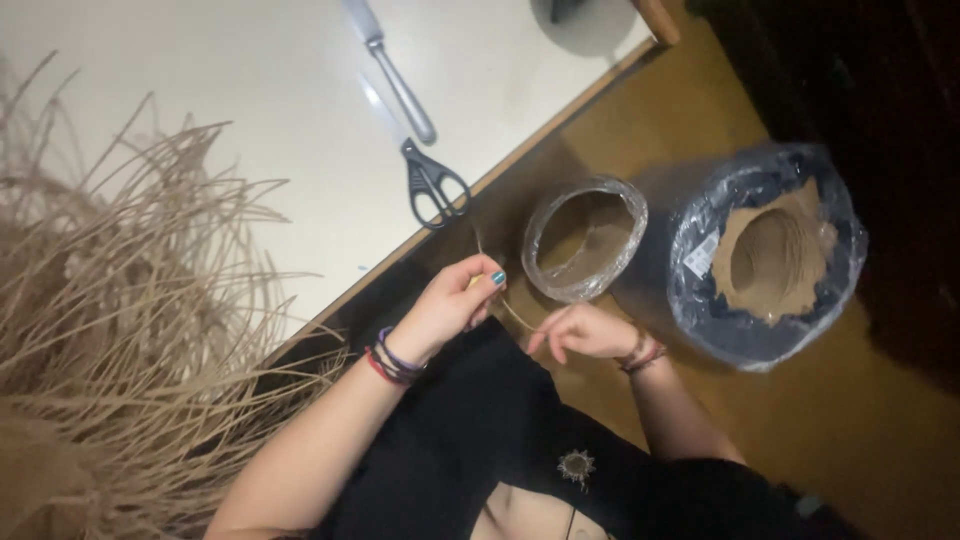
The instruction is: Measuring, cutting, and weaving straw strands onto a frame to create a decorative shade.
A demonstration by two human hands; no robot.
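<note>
My left hand [455,303], with painted nails and bracelets at the wrist, pinches a thin pale fibre strand [515,314] just off the white table's edge [520,150]. My right hand [585,331], also wearing bracelets, holds the same strand a short way to the right. The strand runs taut between the two hands, and a loose end rises above my left fingers. Both hands hover over my dark-clothed lap.
A big heap of dry tan fibres [130,300] covers the table's left side. Black-handled scissors [435,185] and a table knife [395,75] lie near the table edge. Two plastic-wrapped spools of brown cord [585,240] [765,255] stand on the brown floor.
</note>
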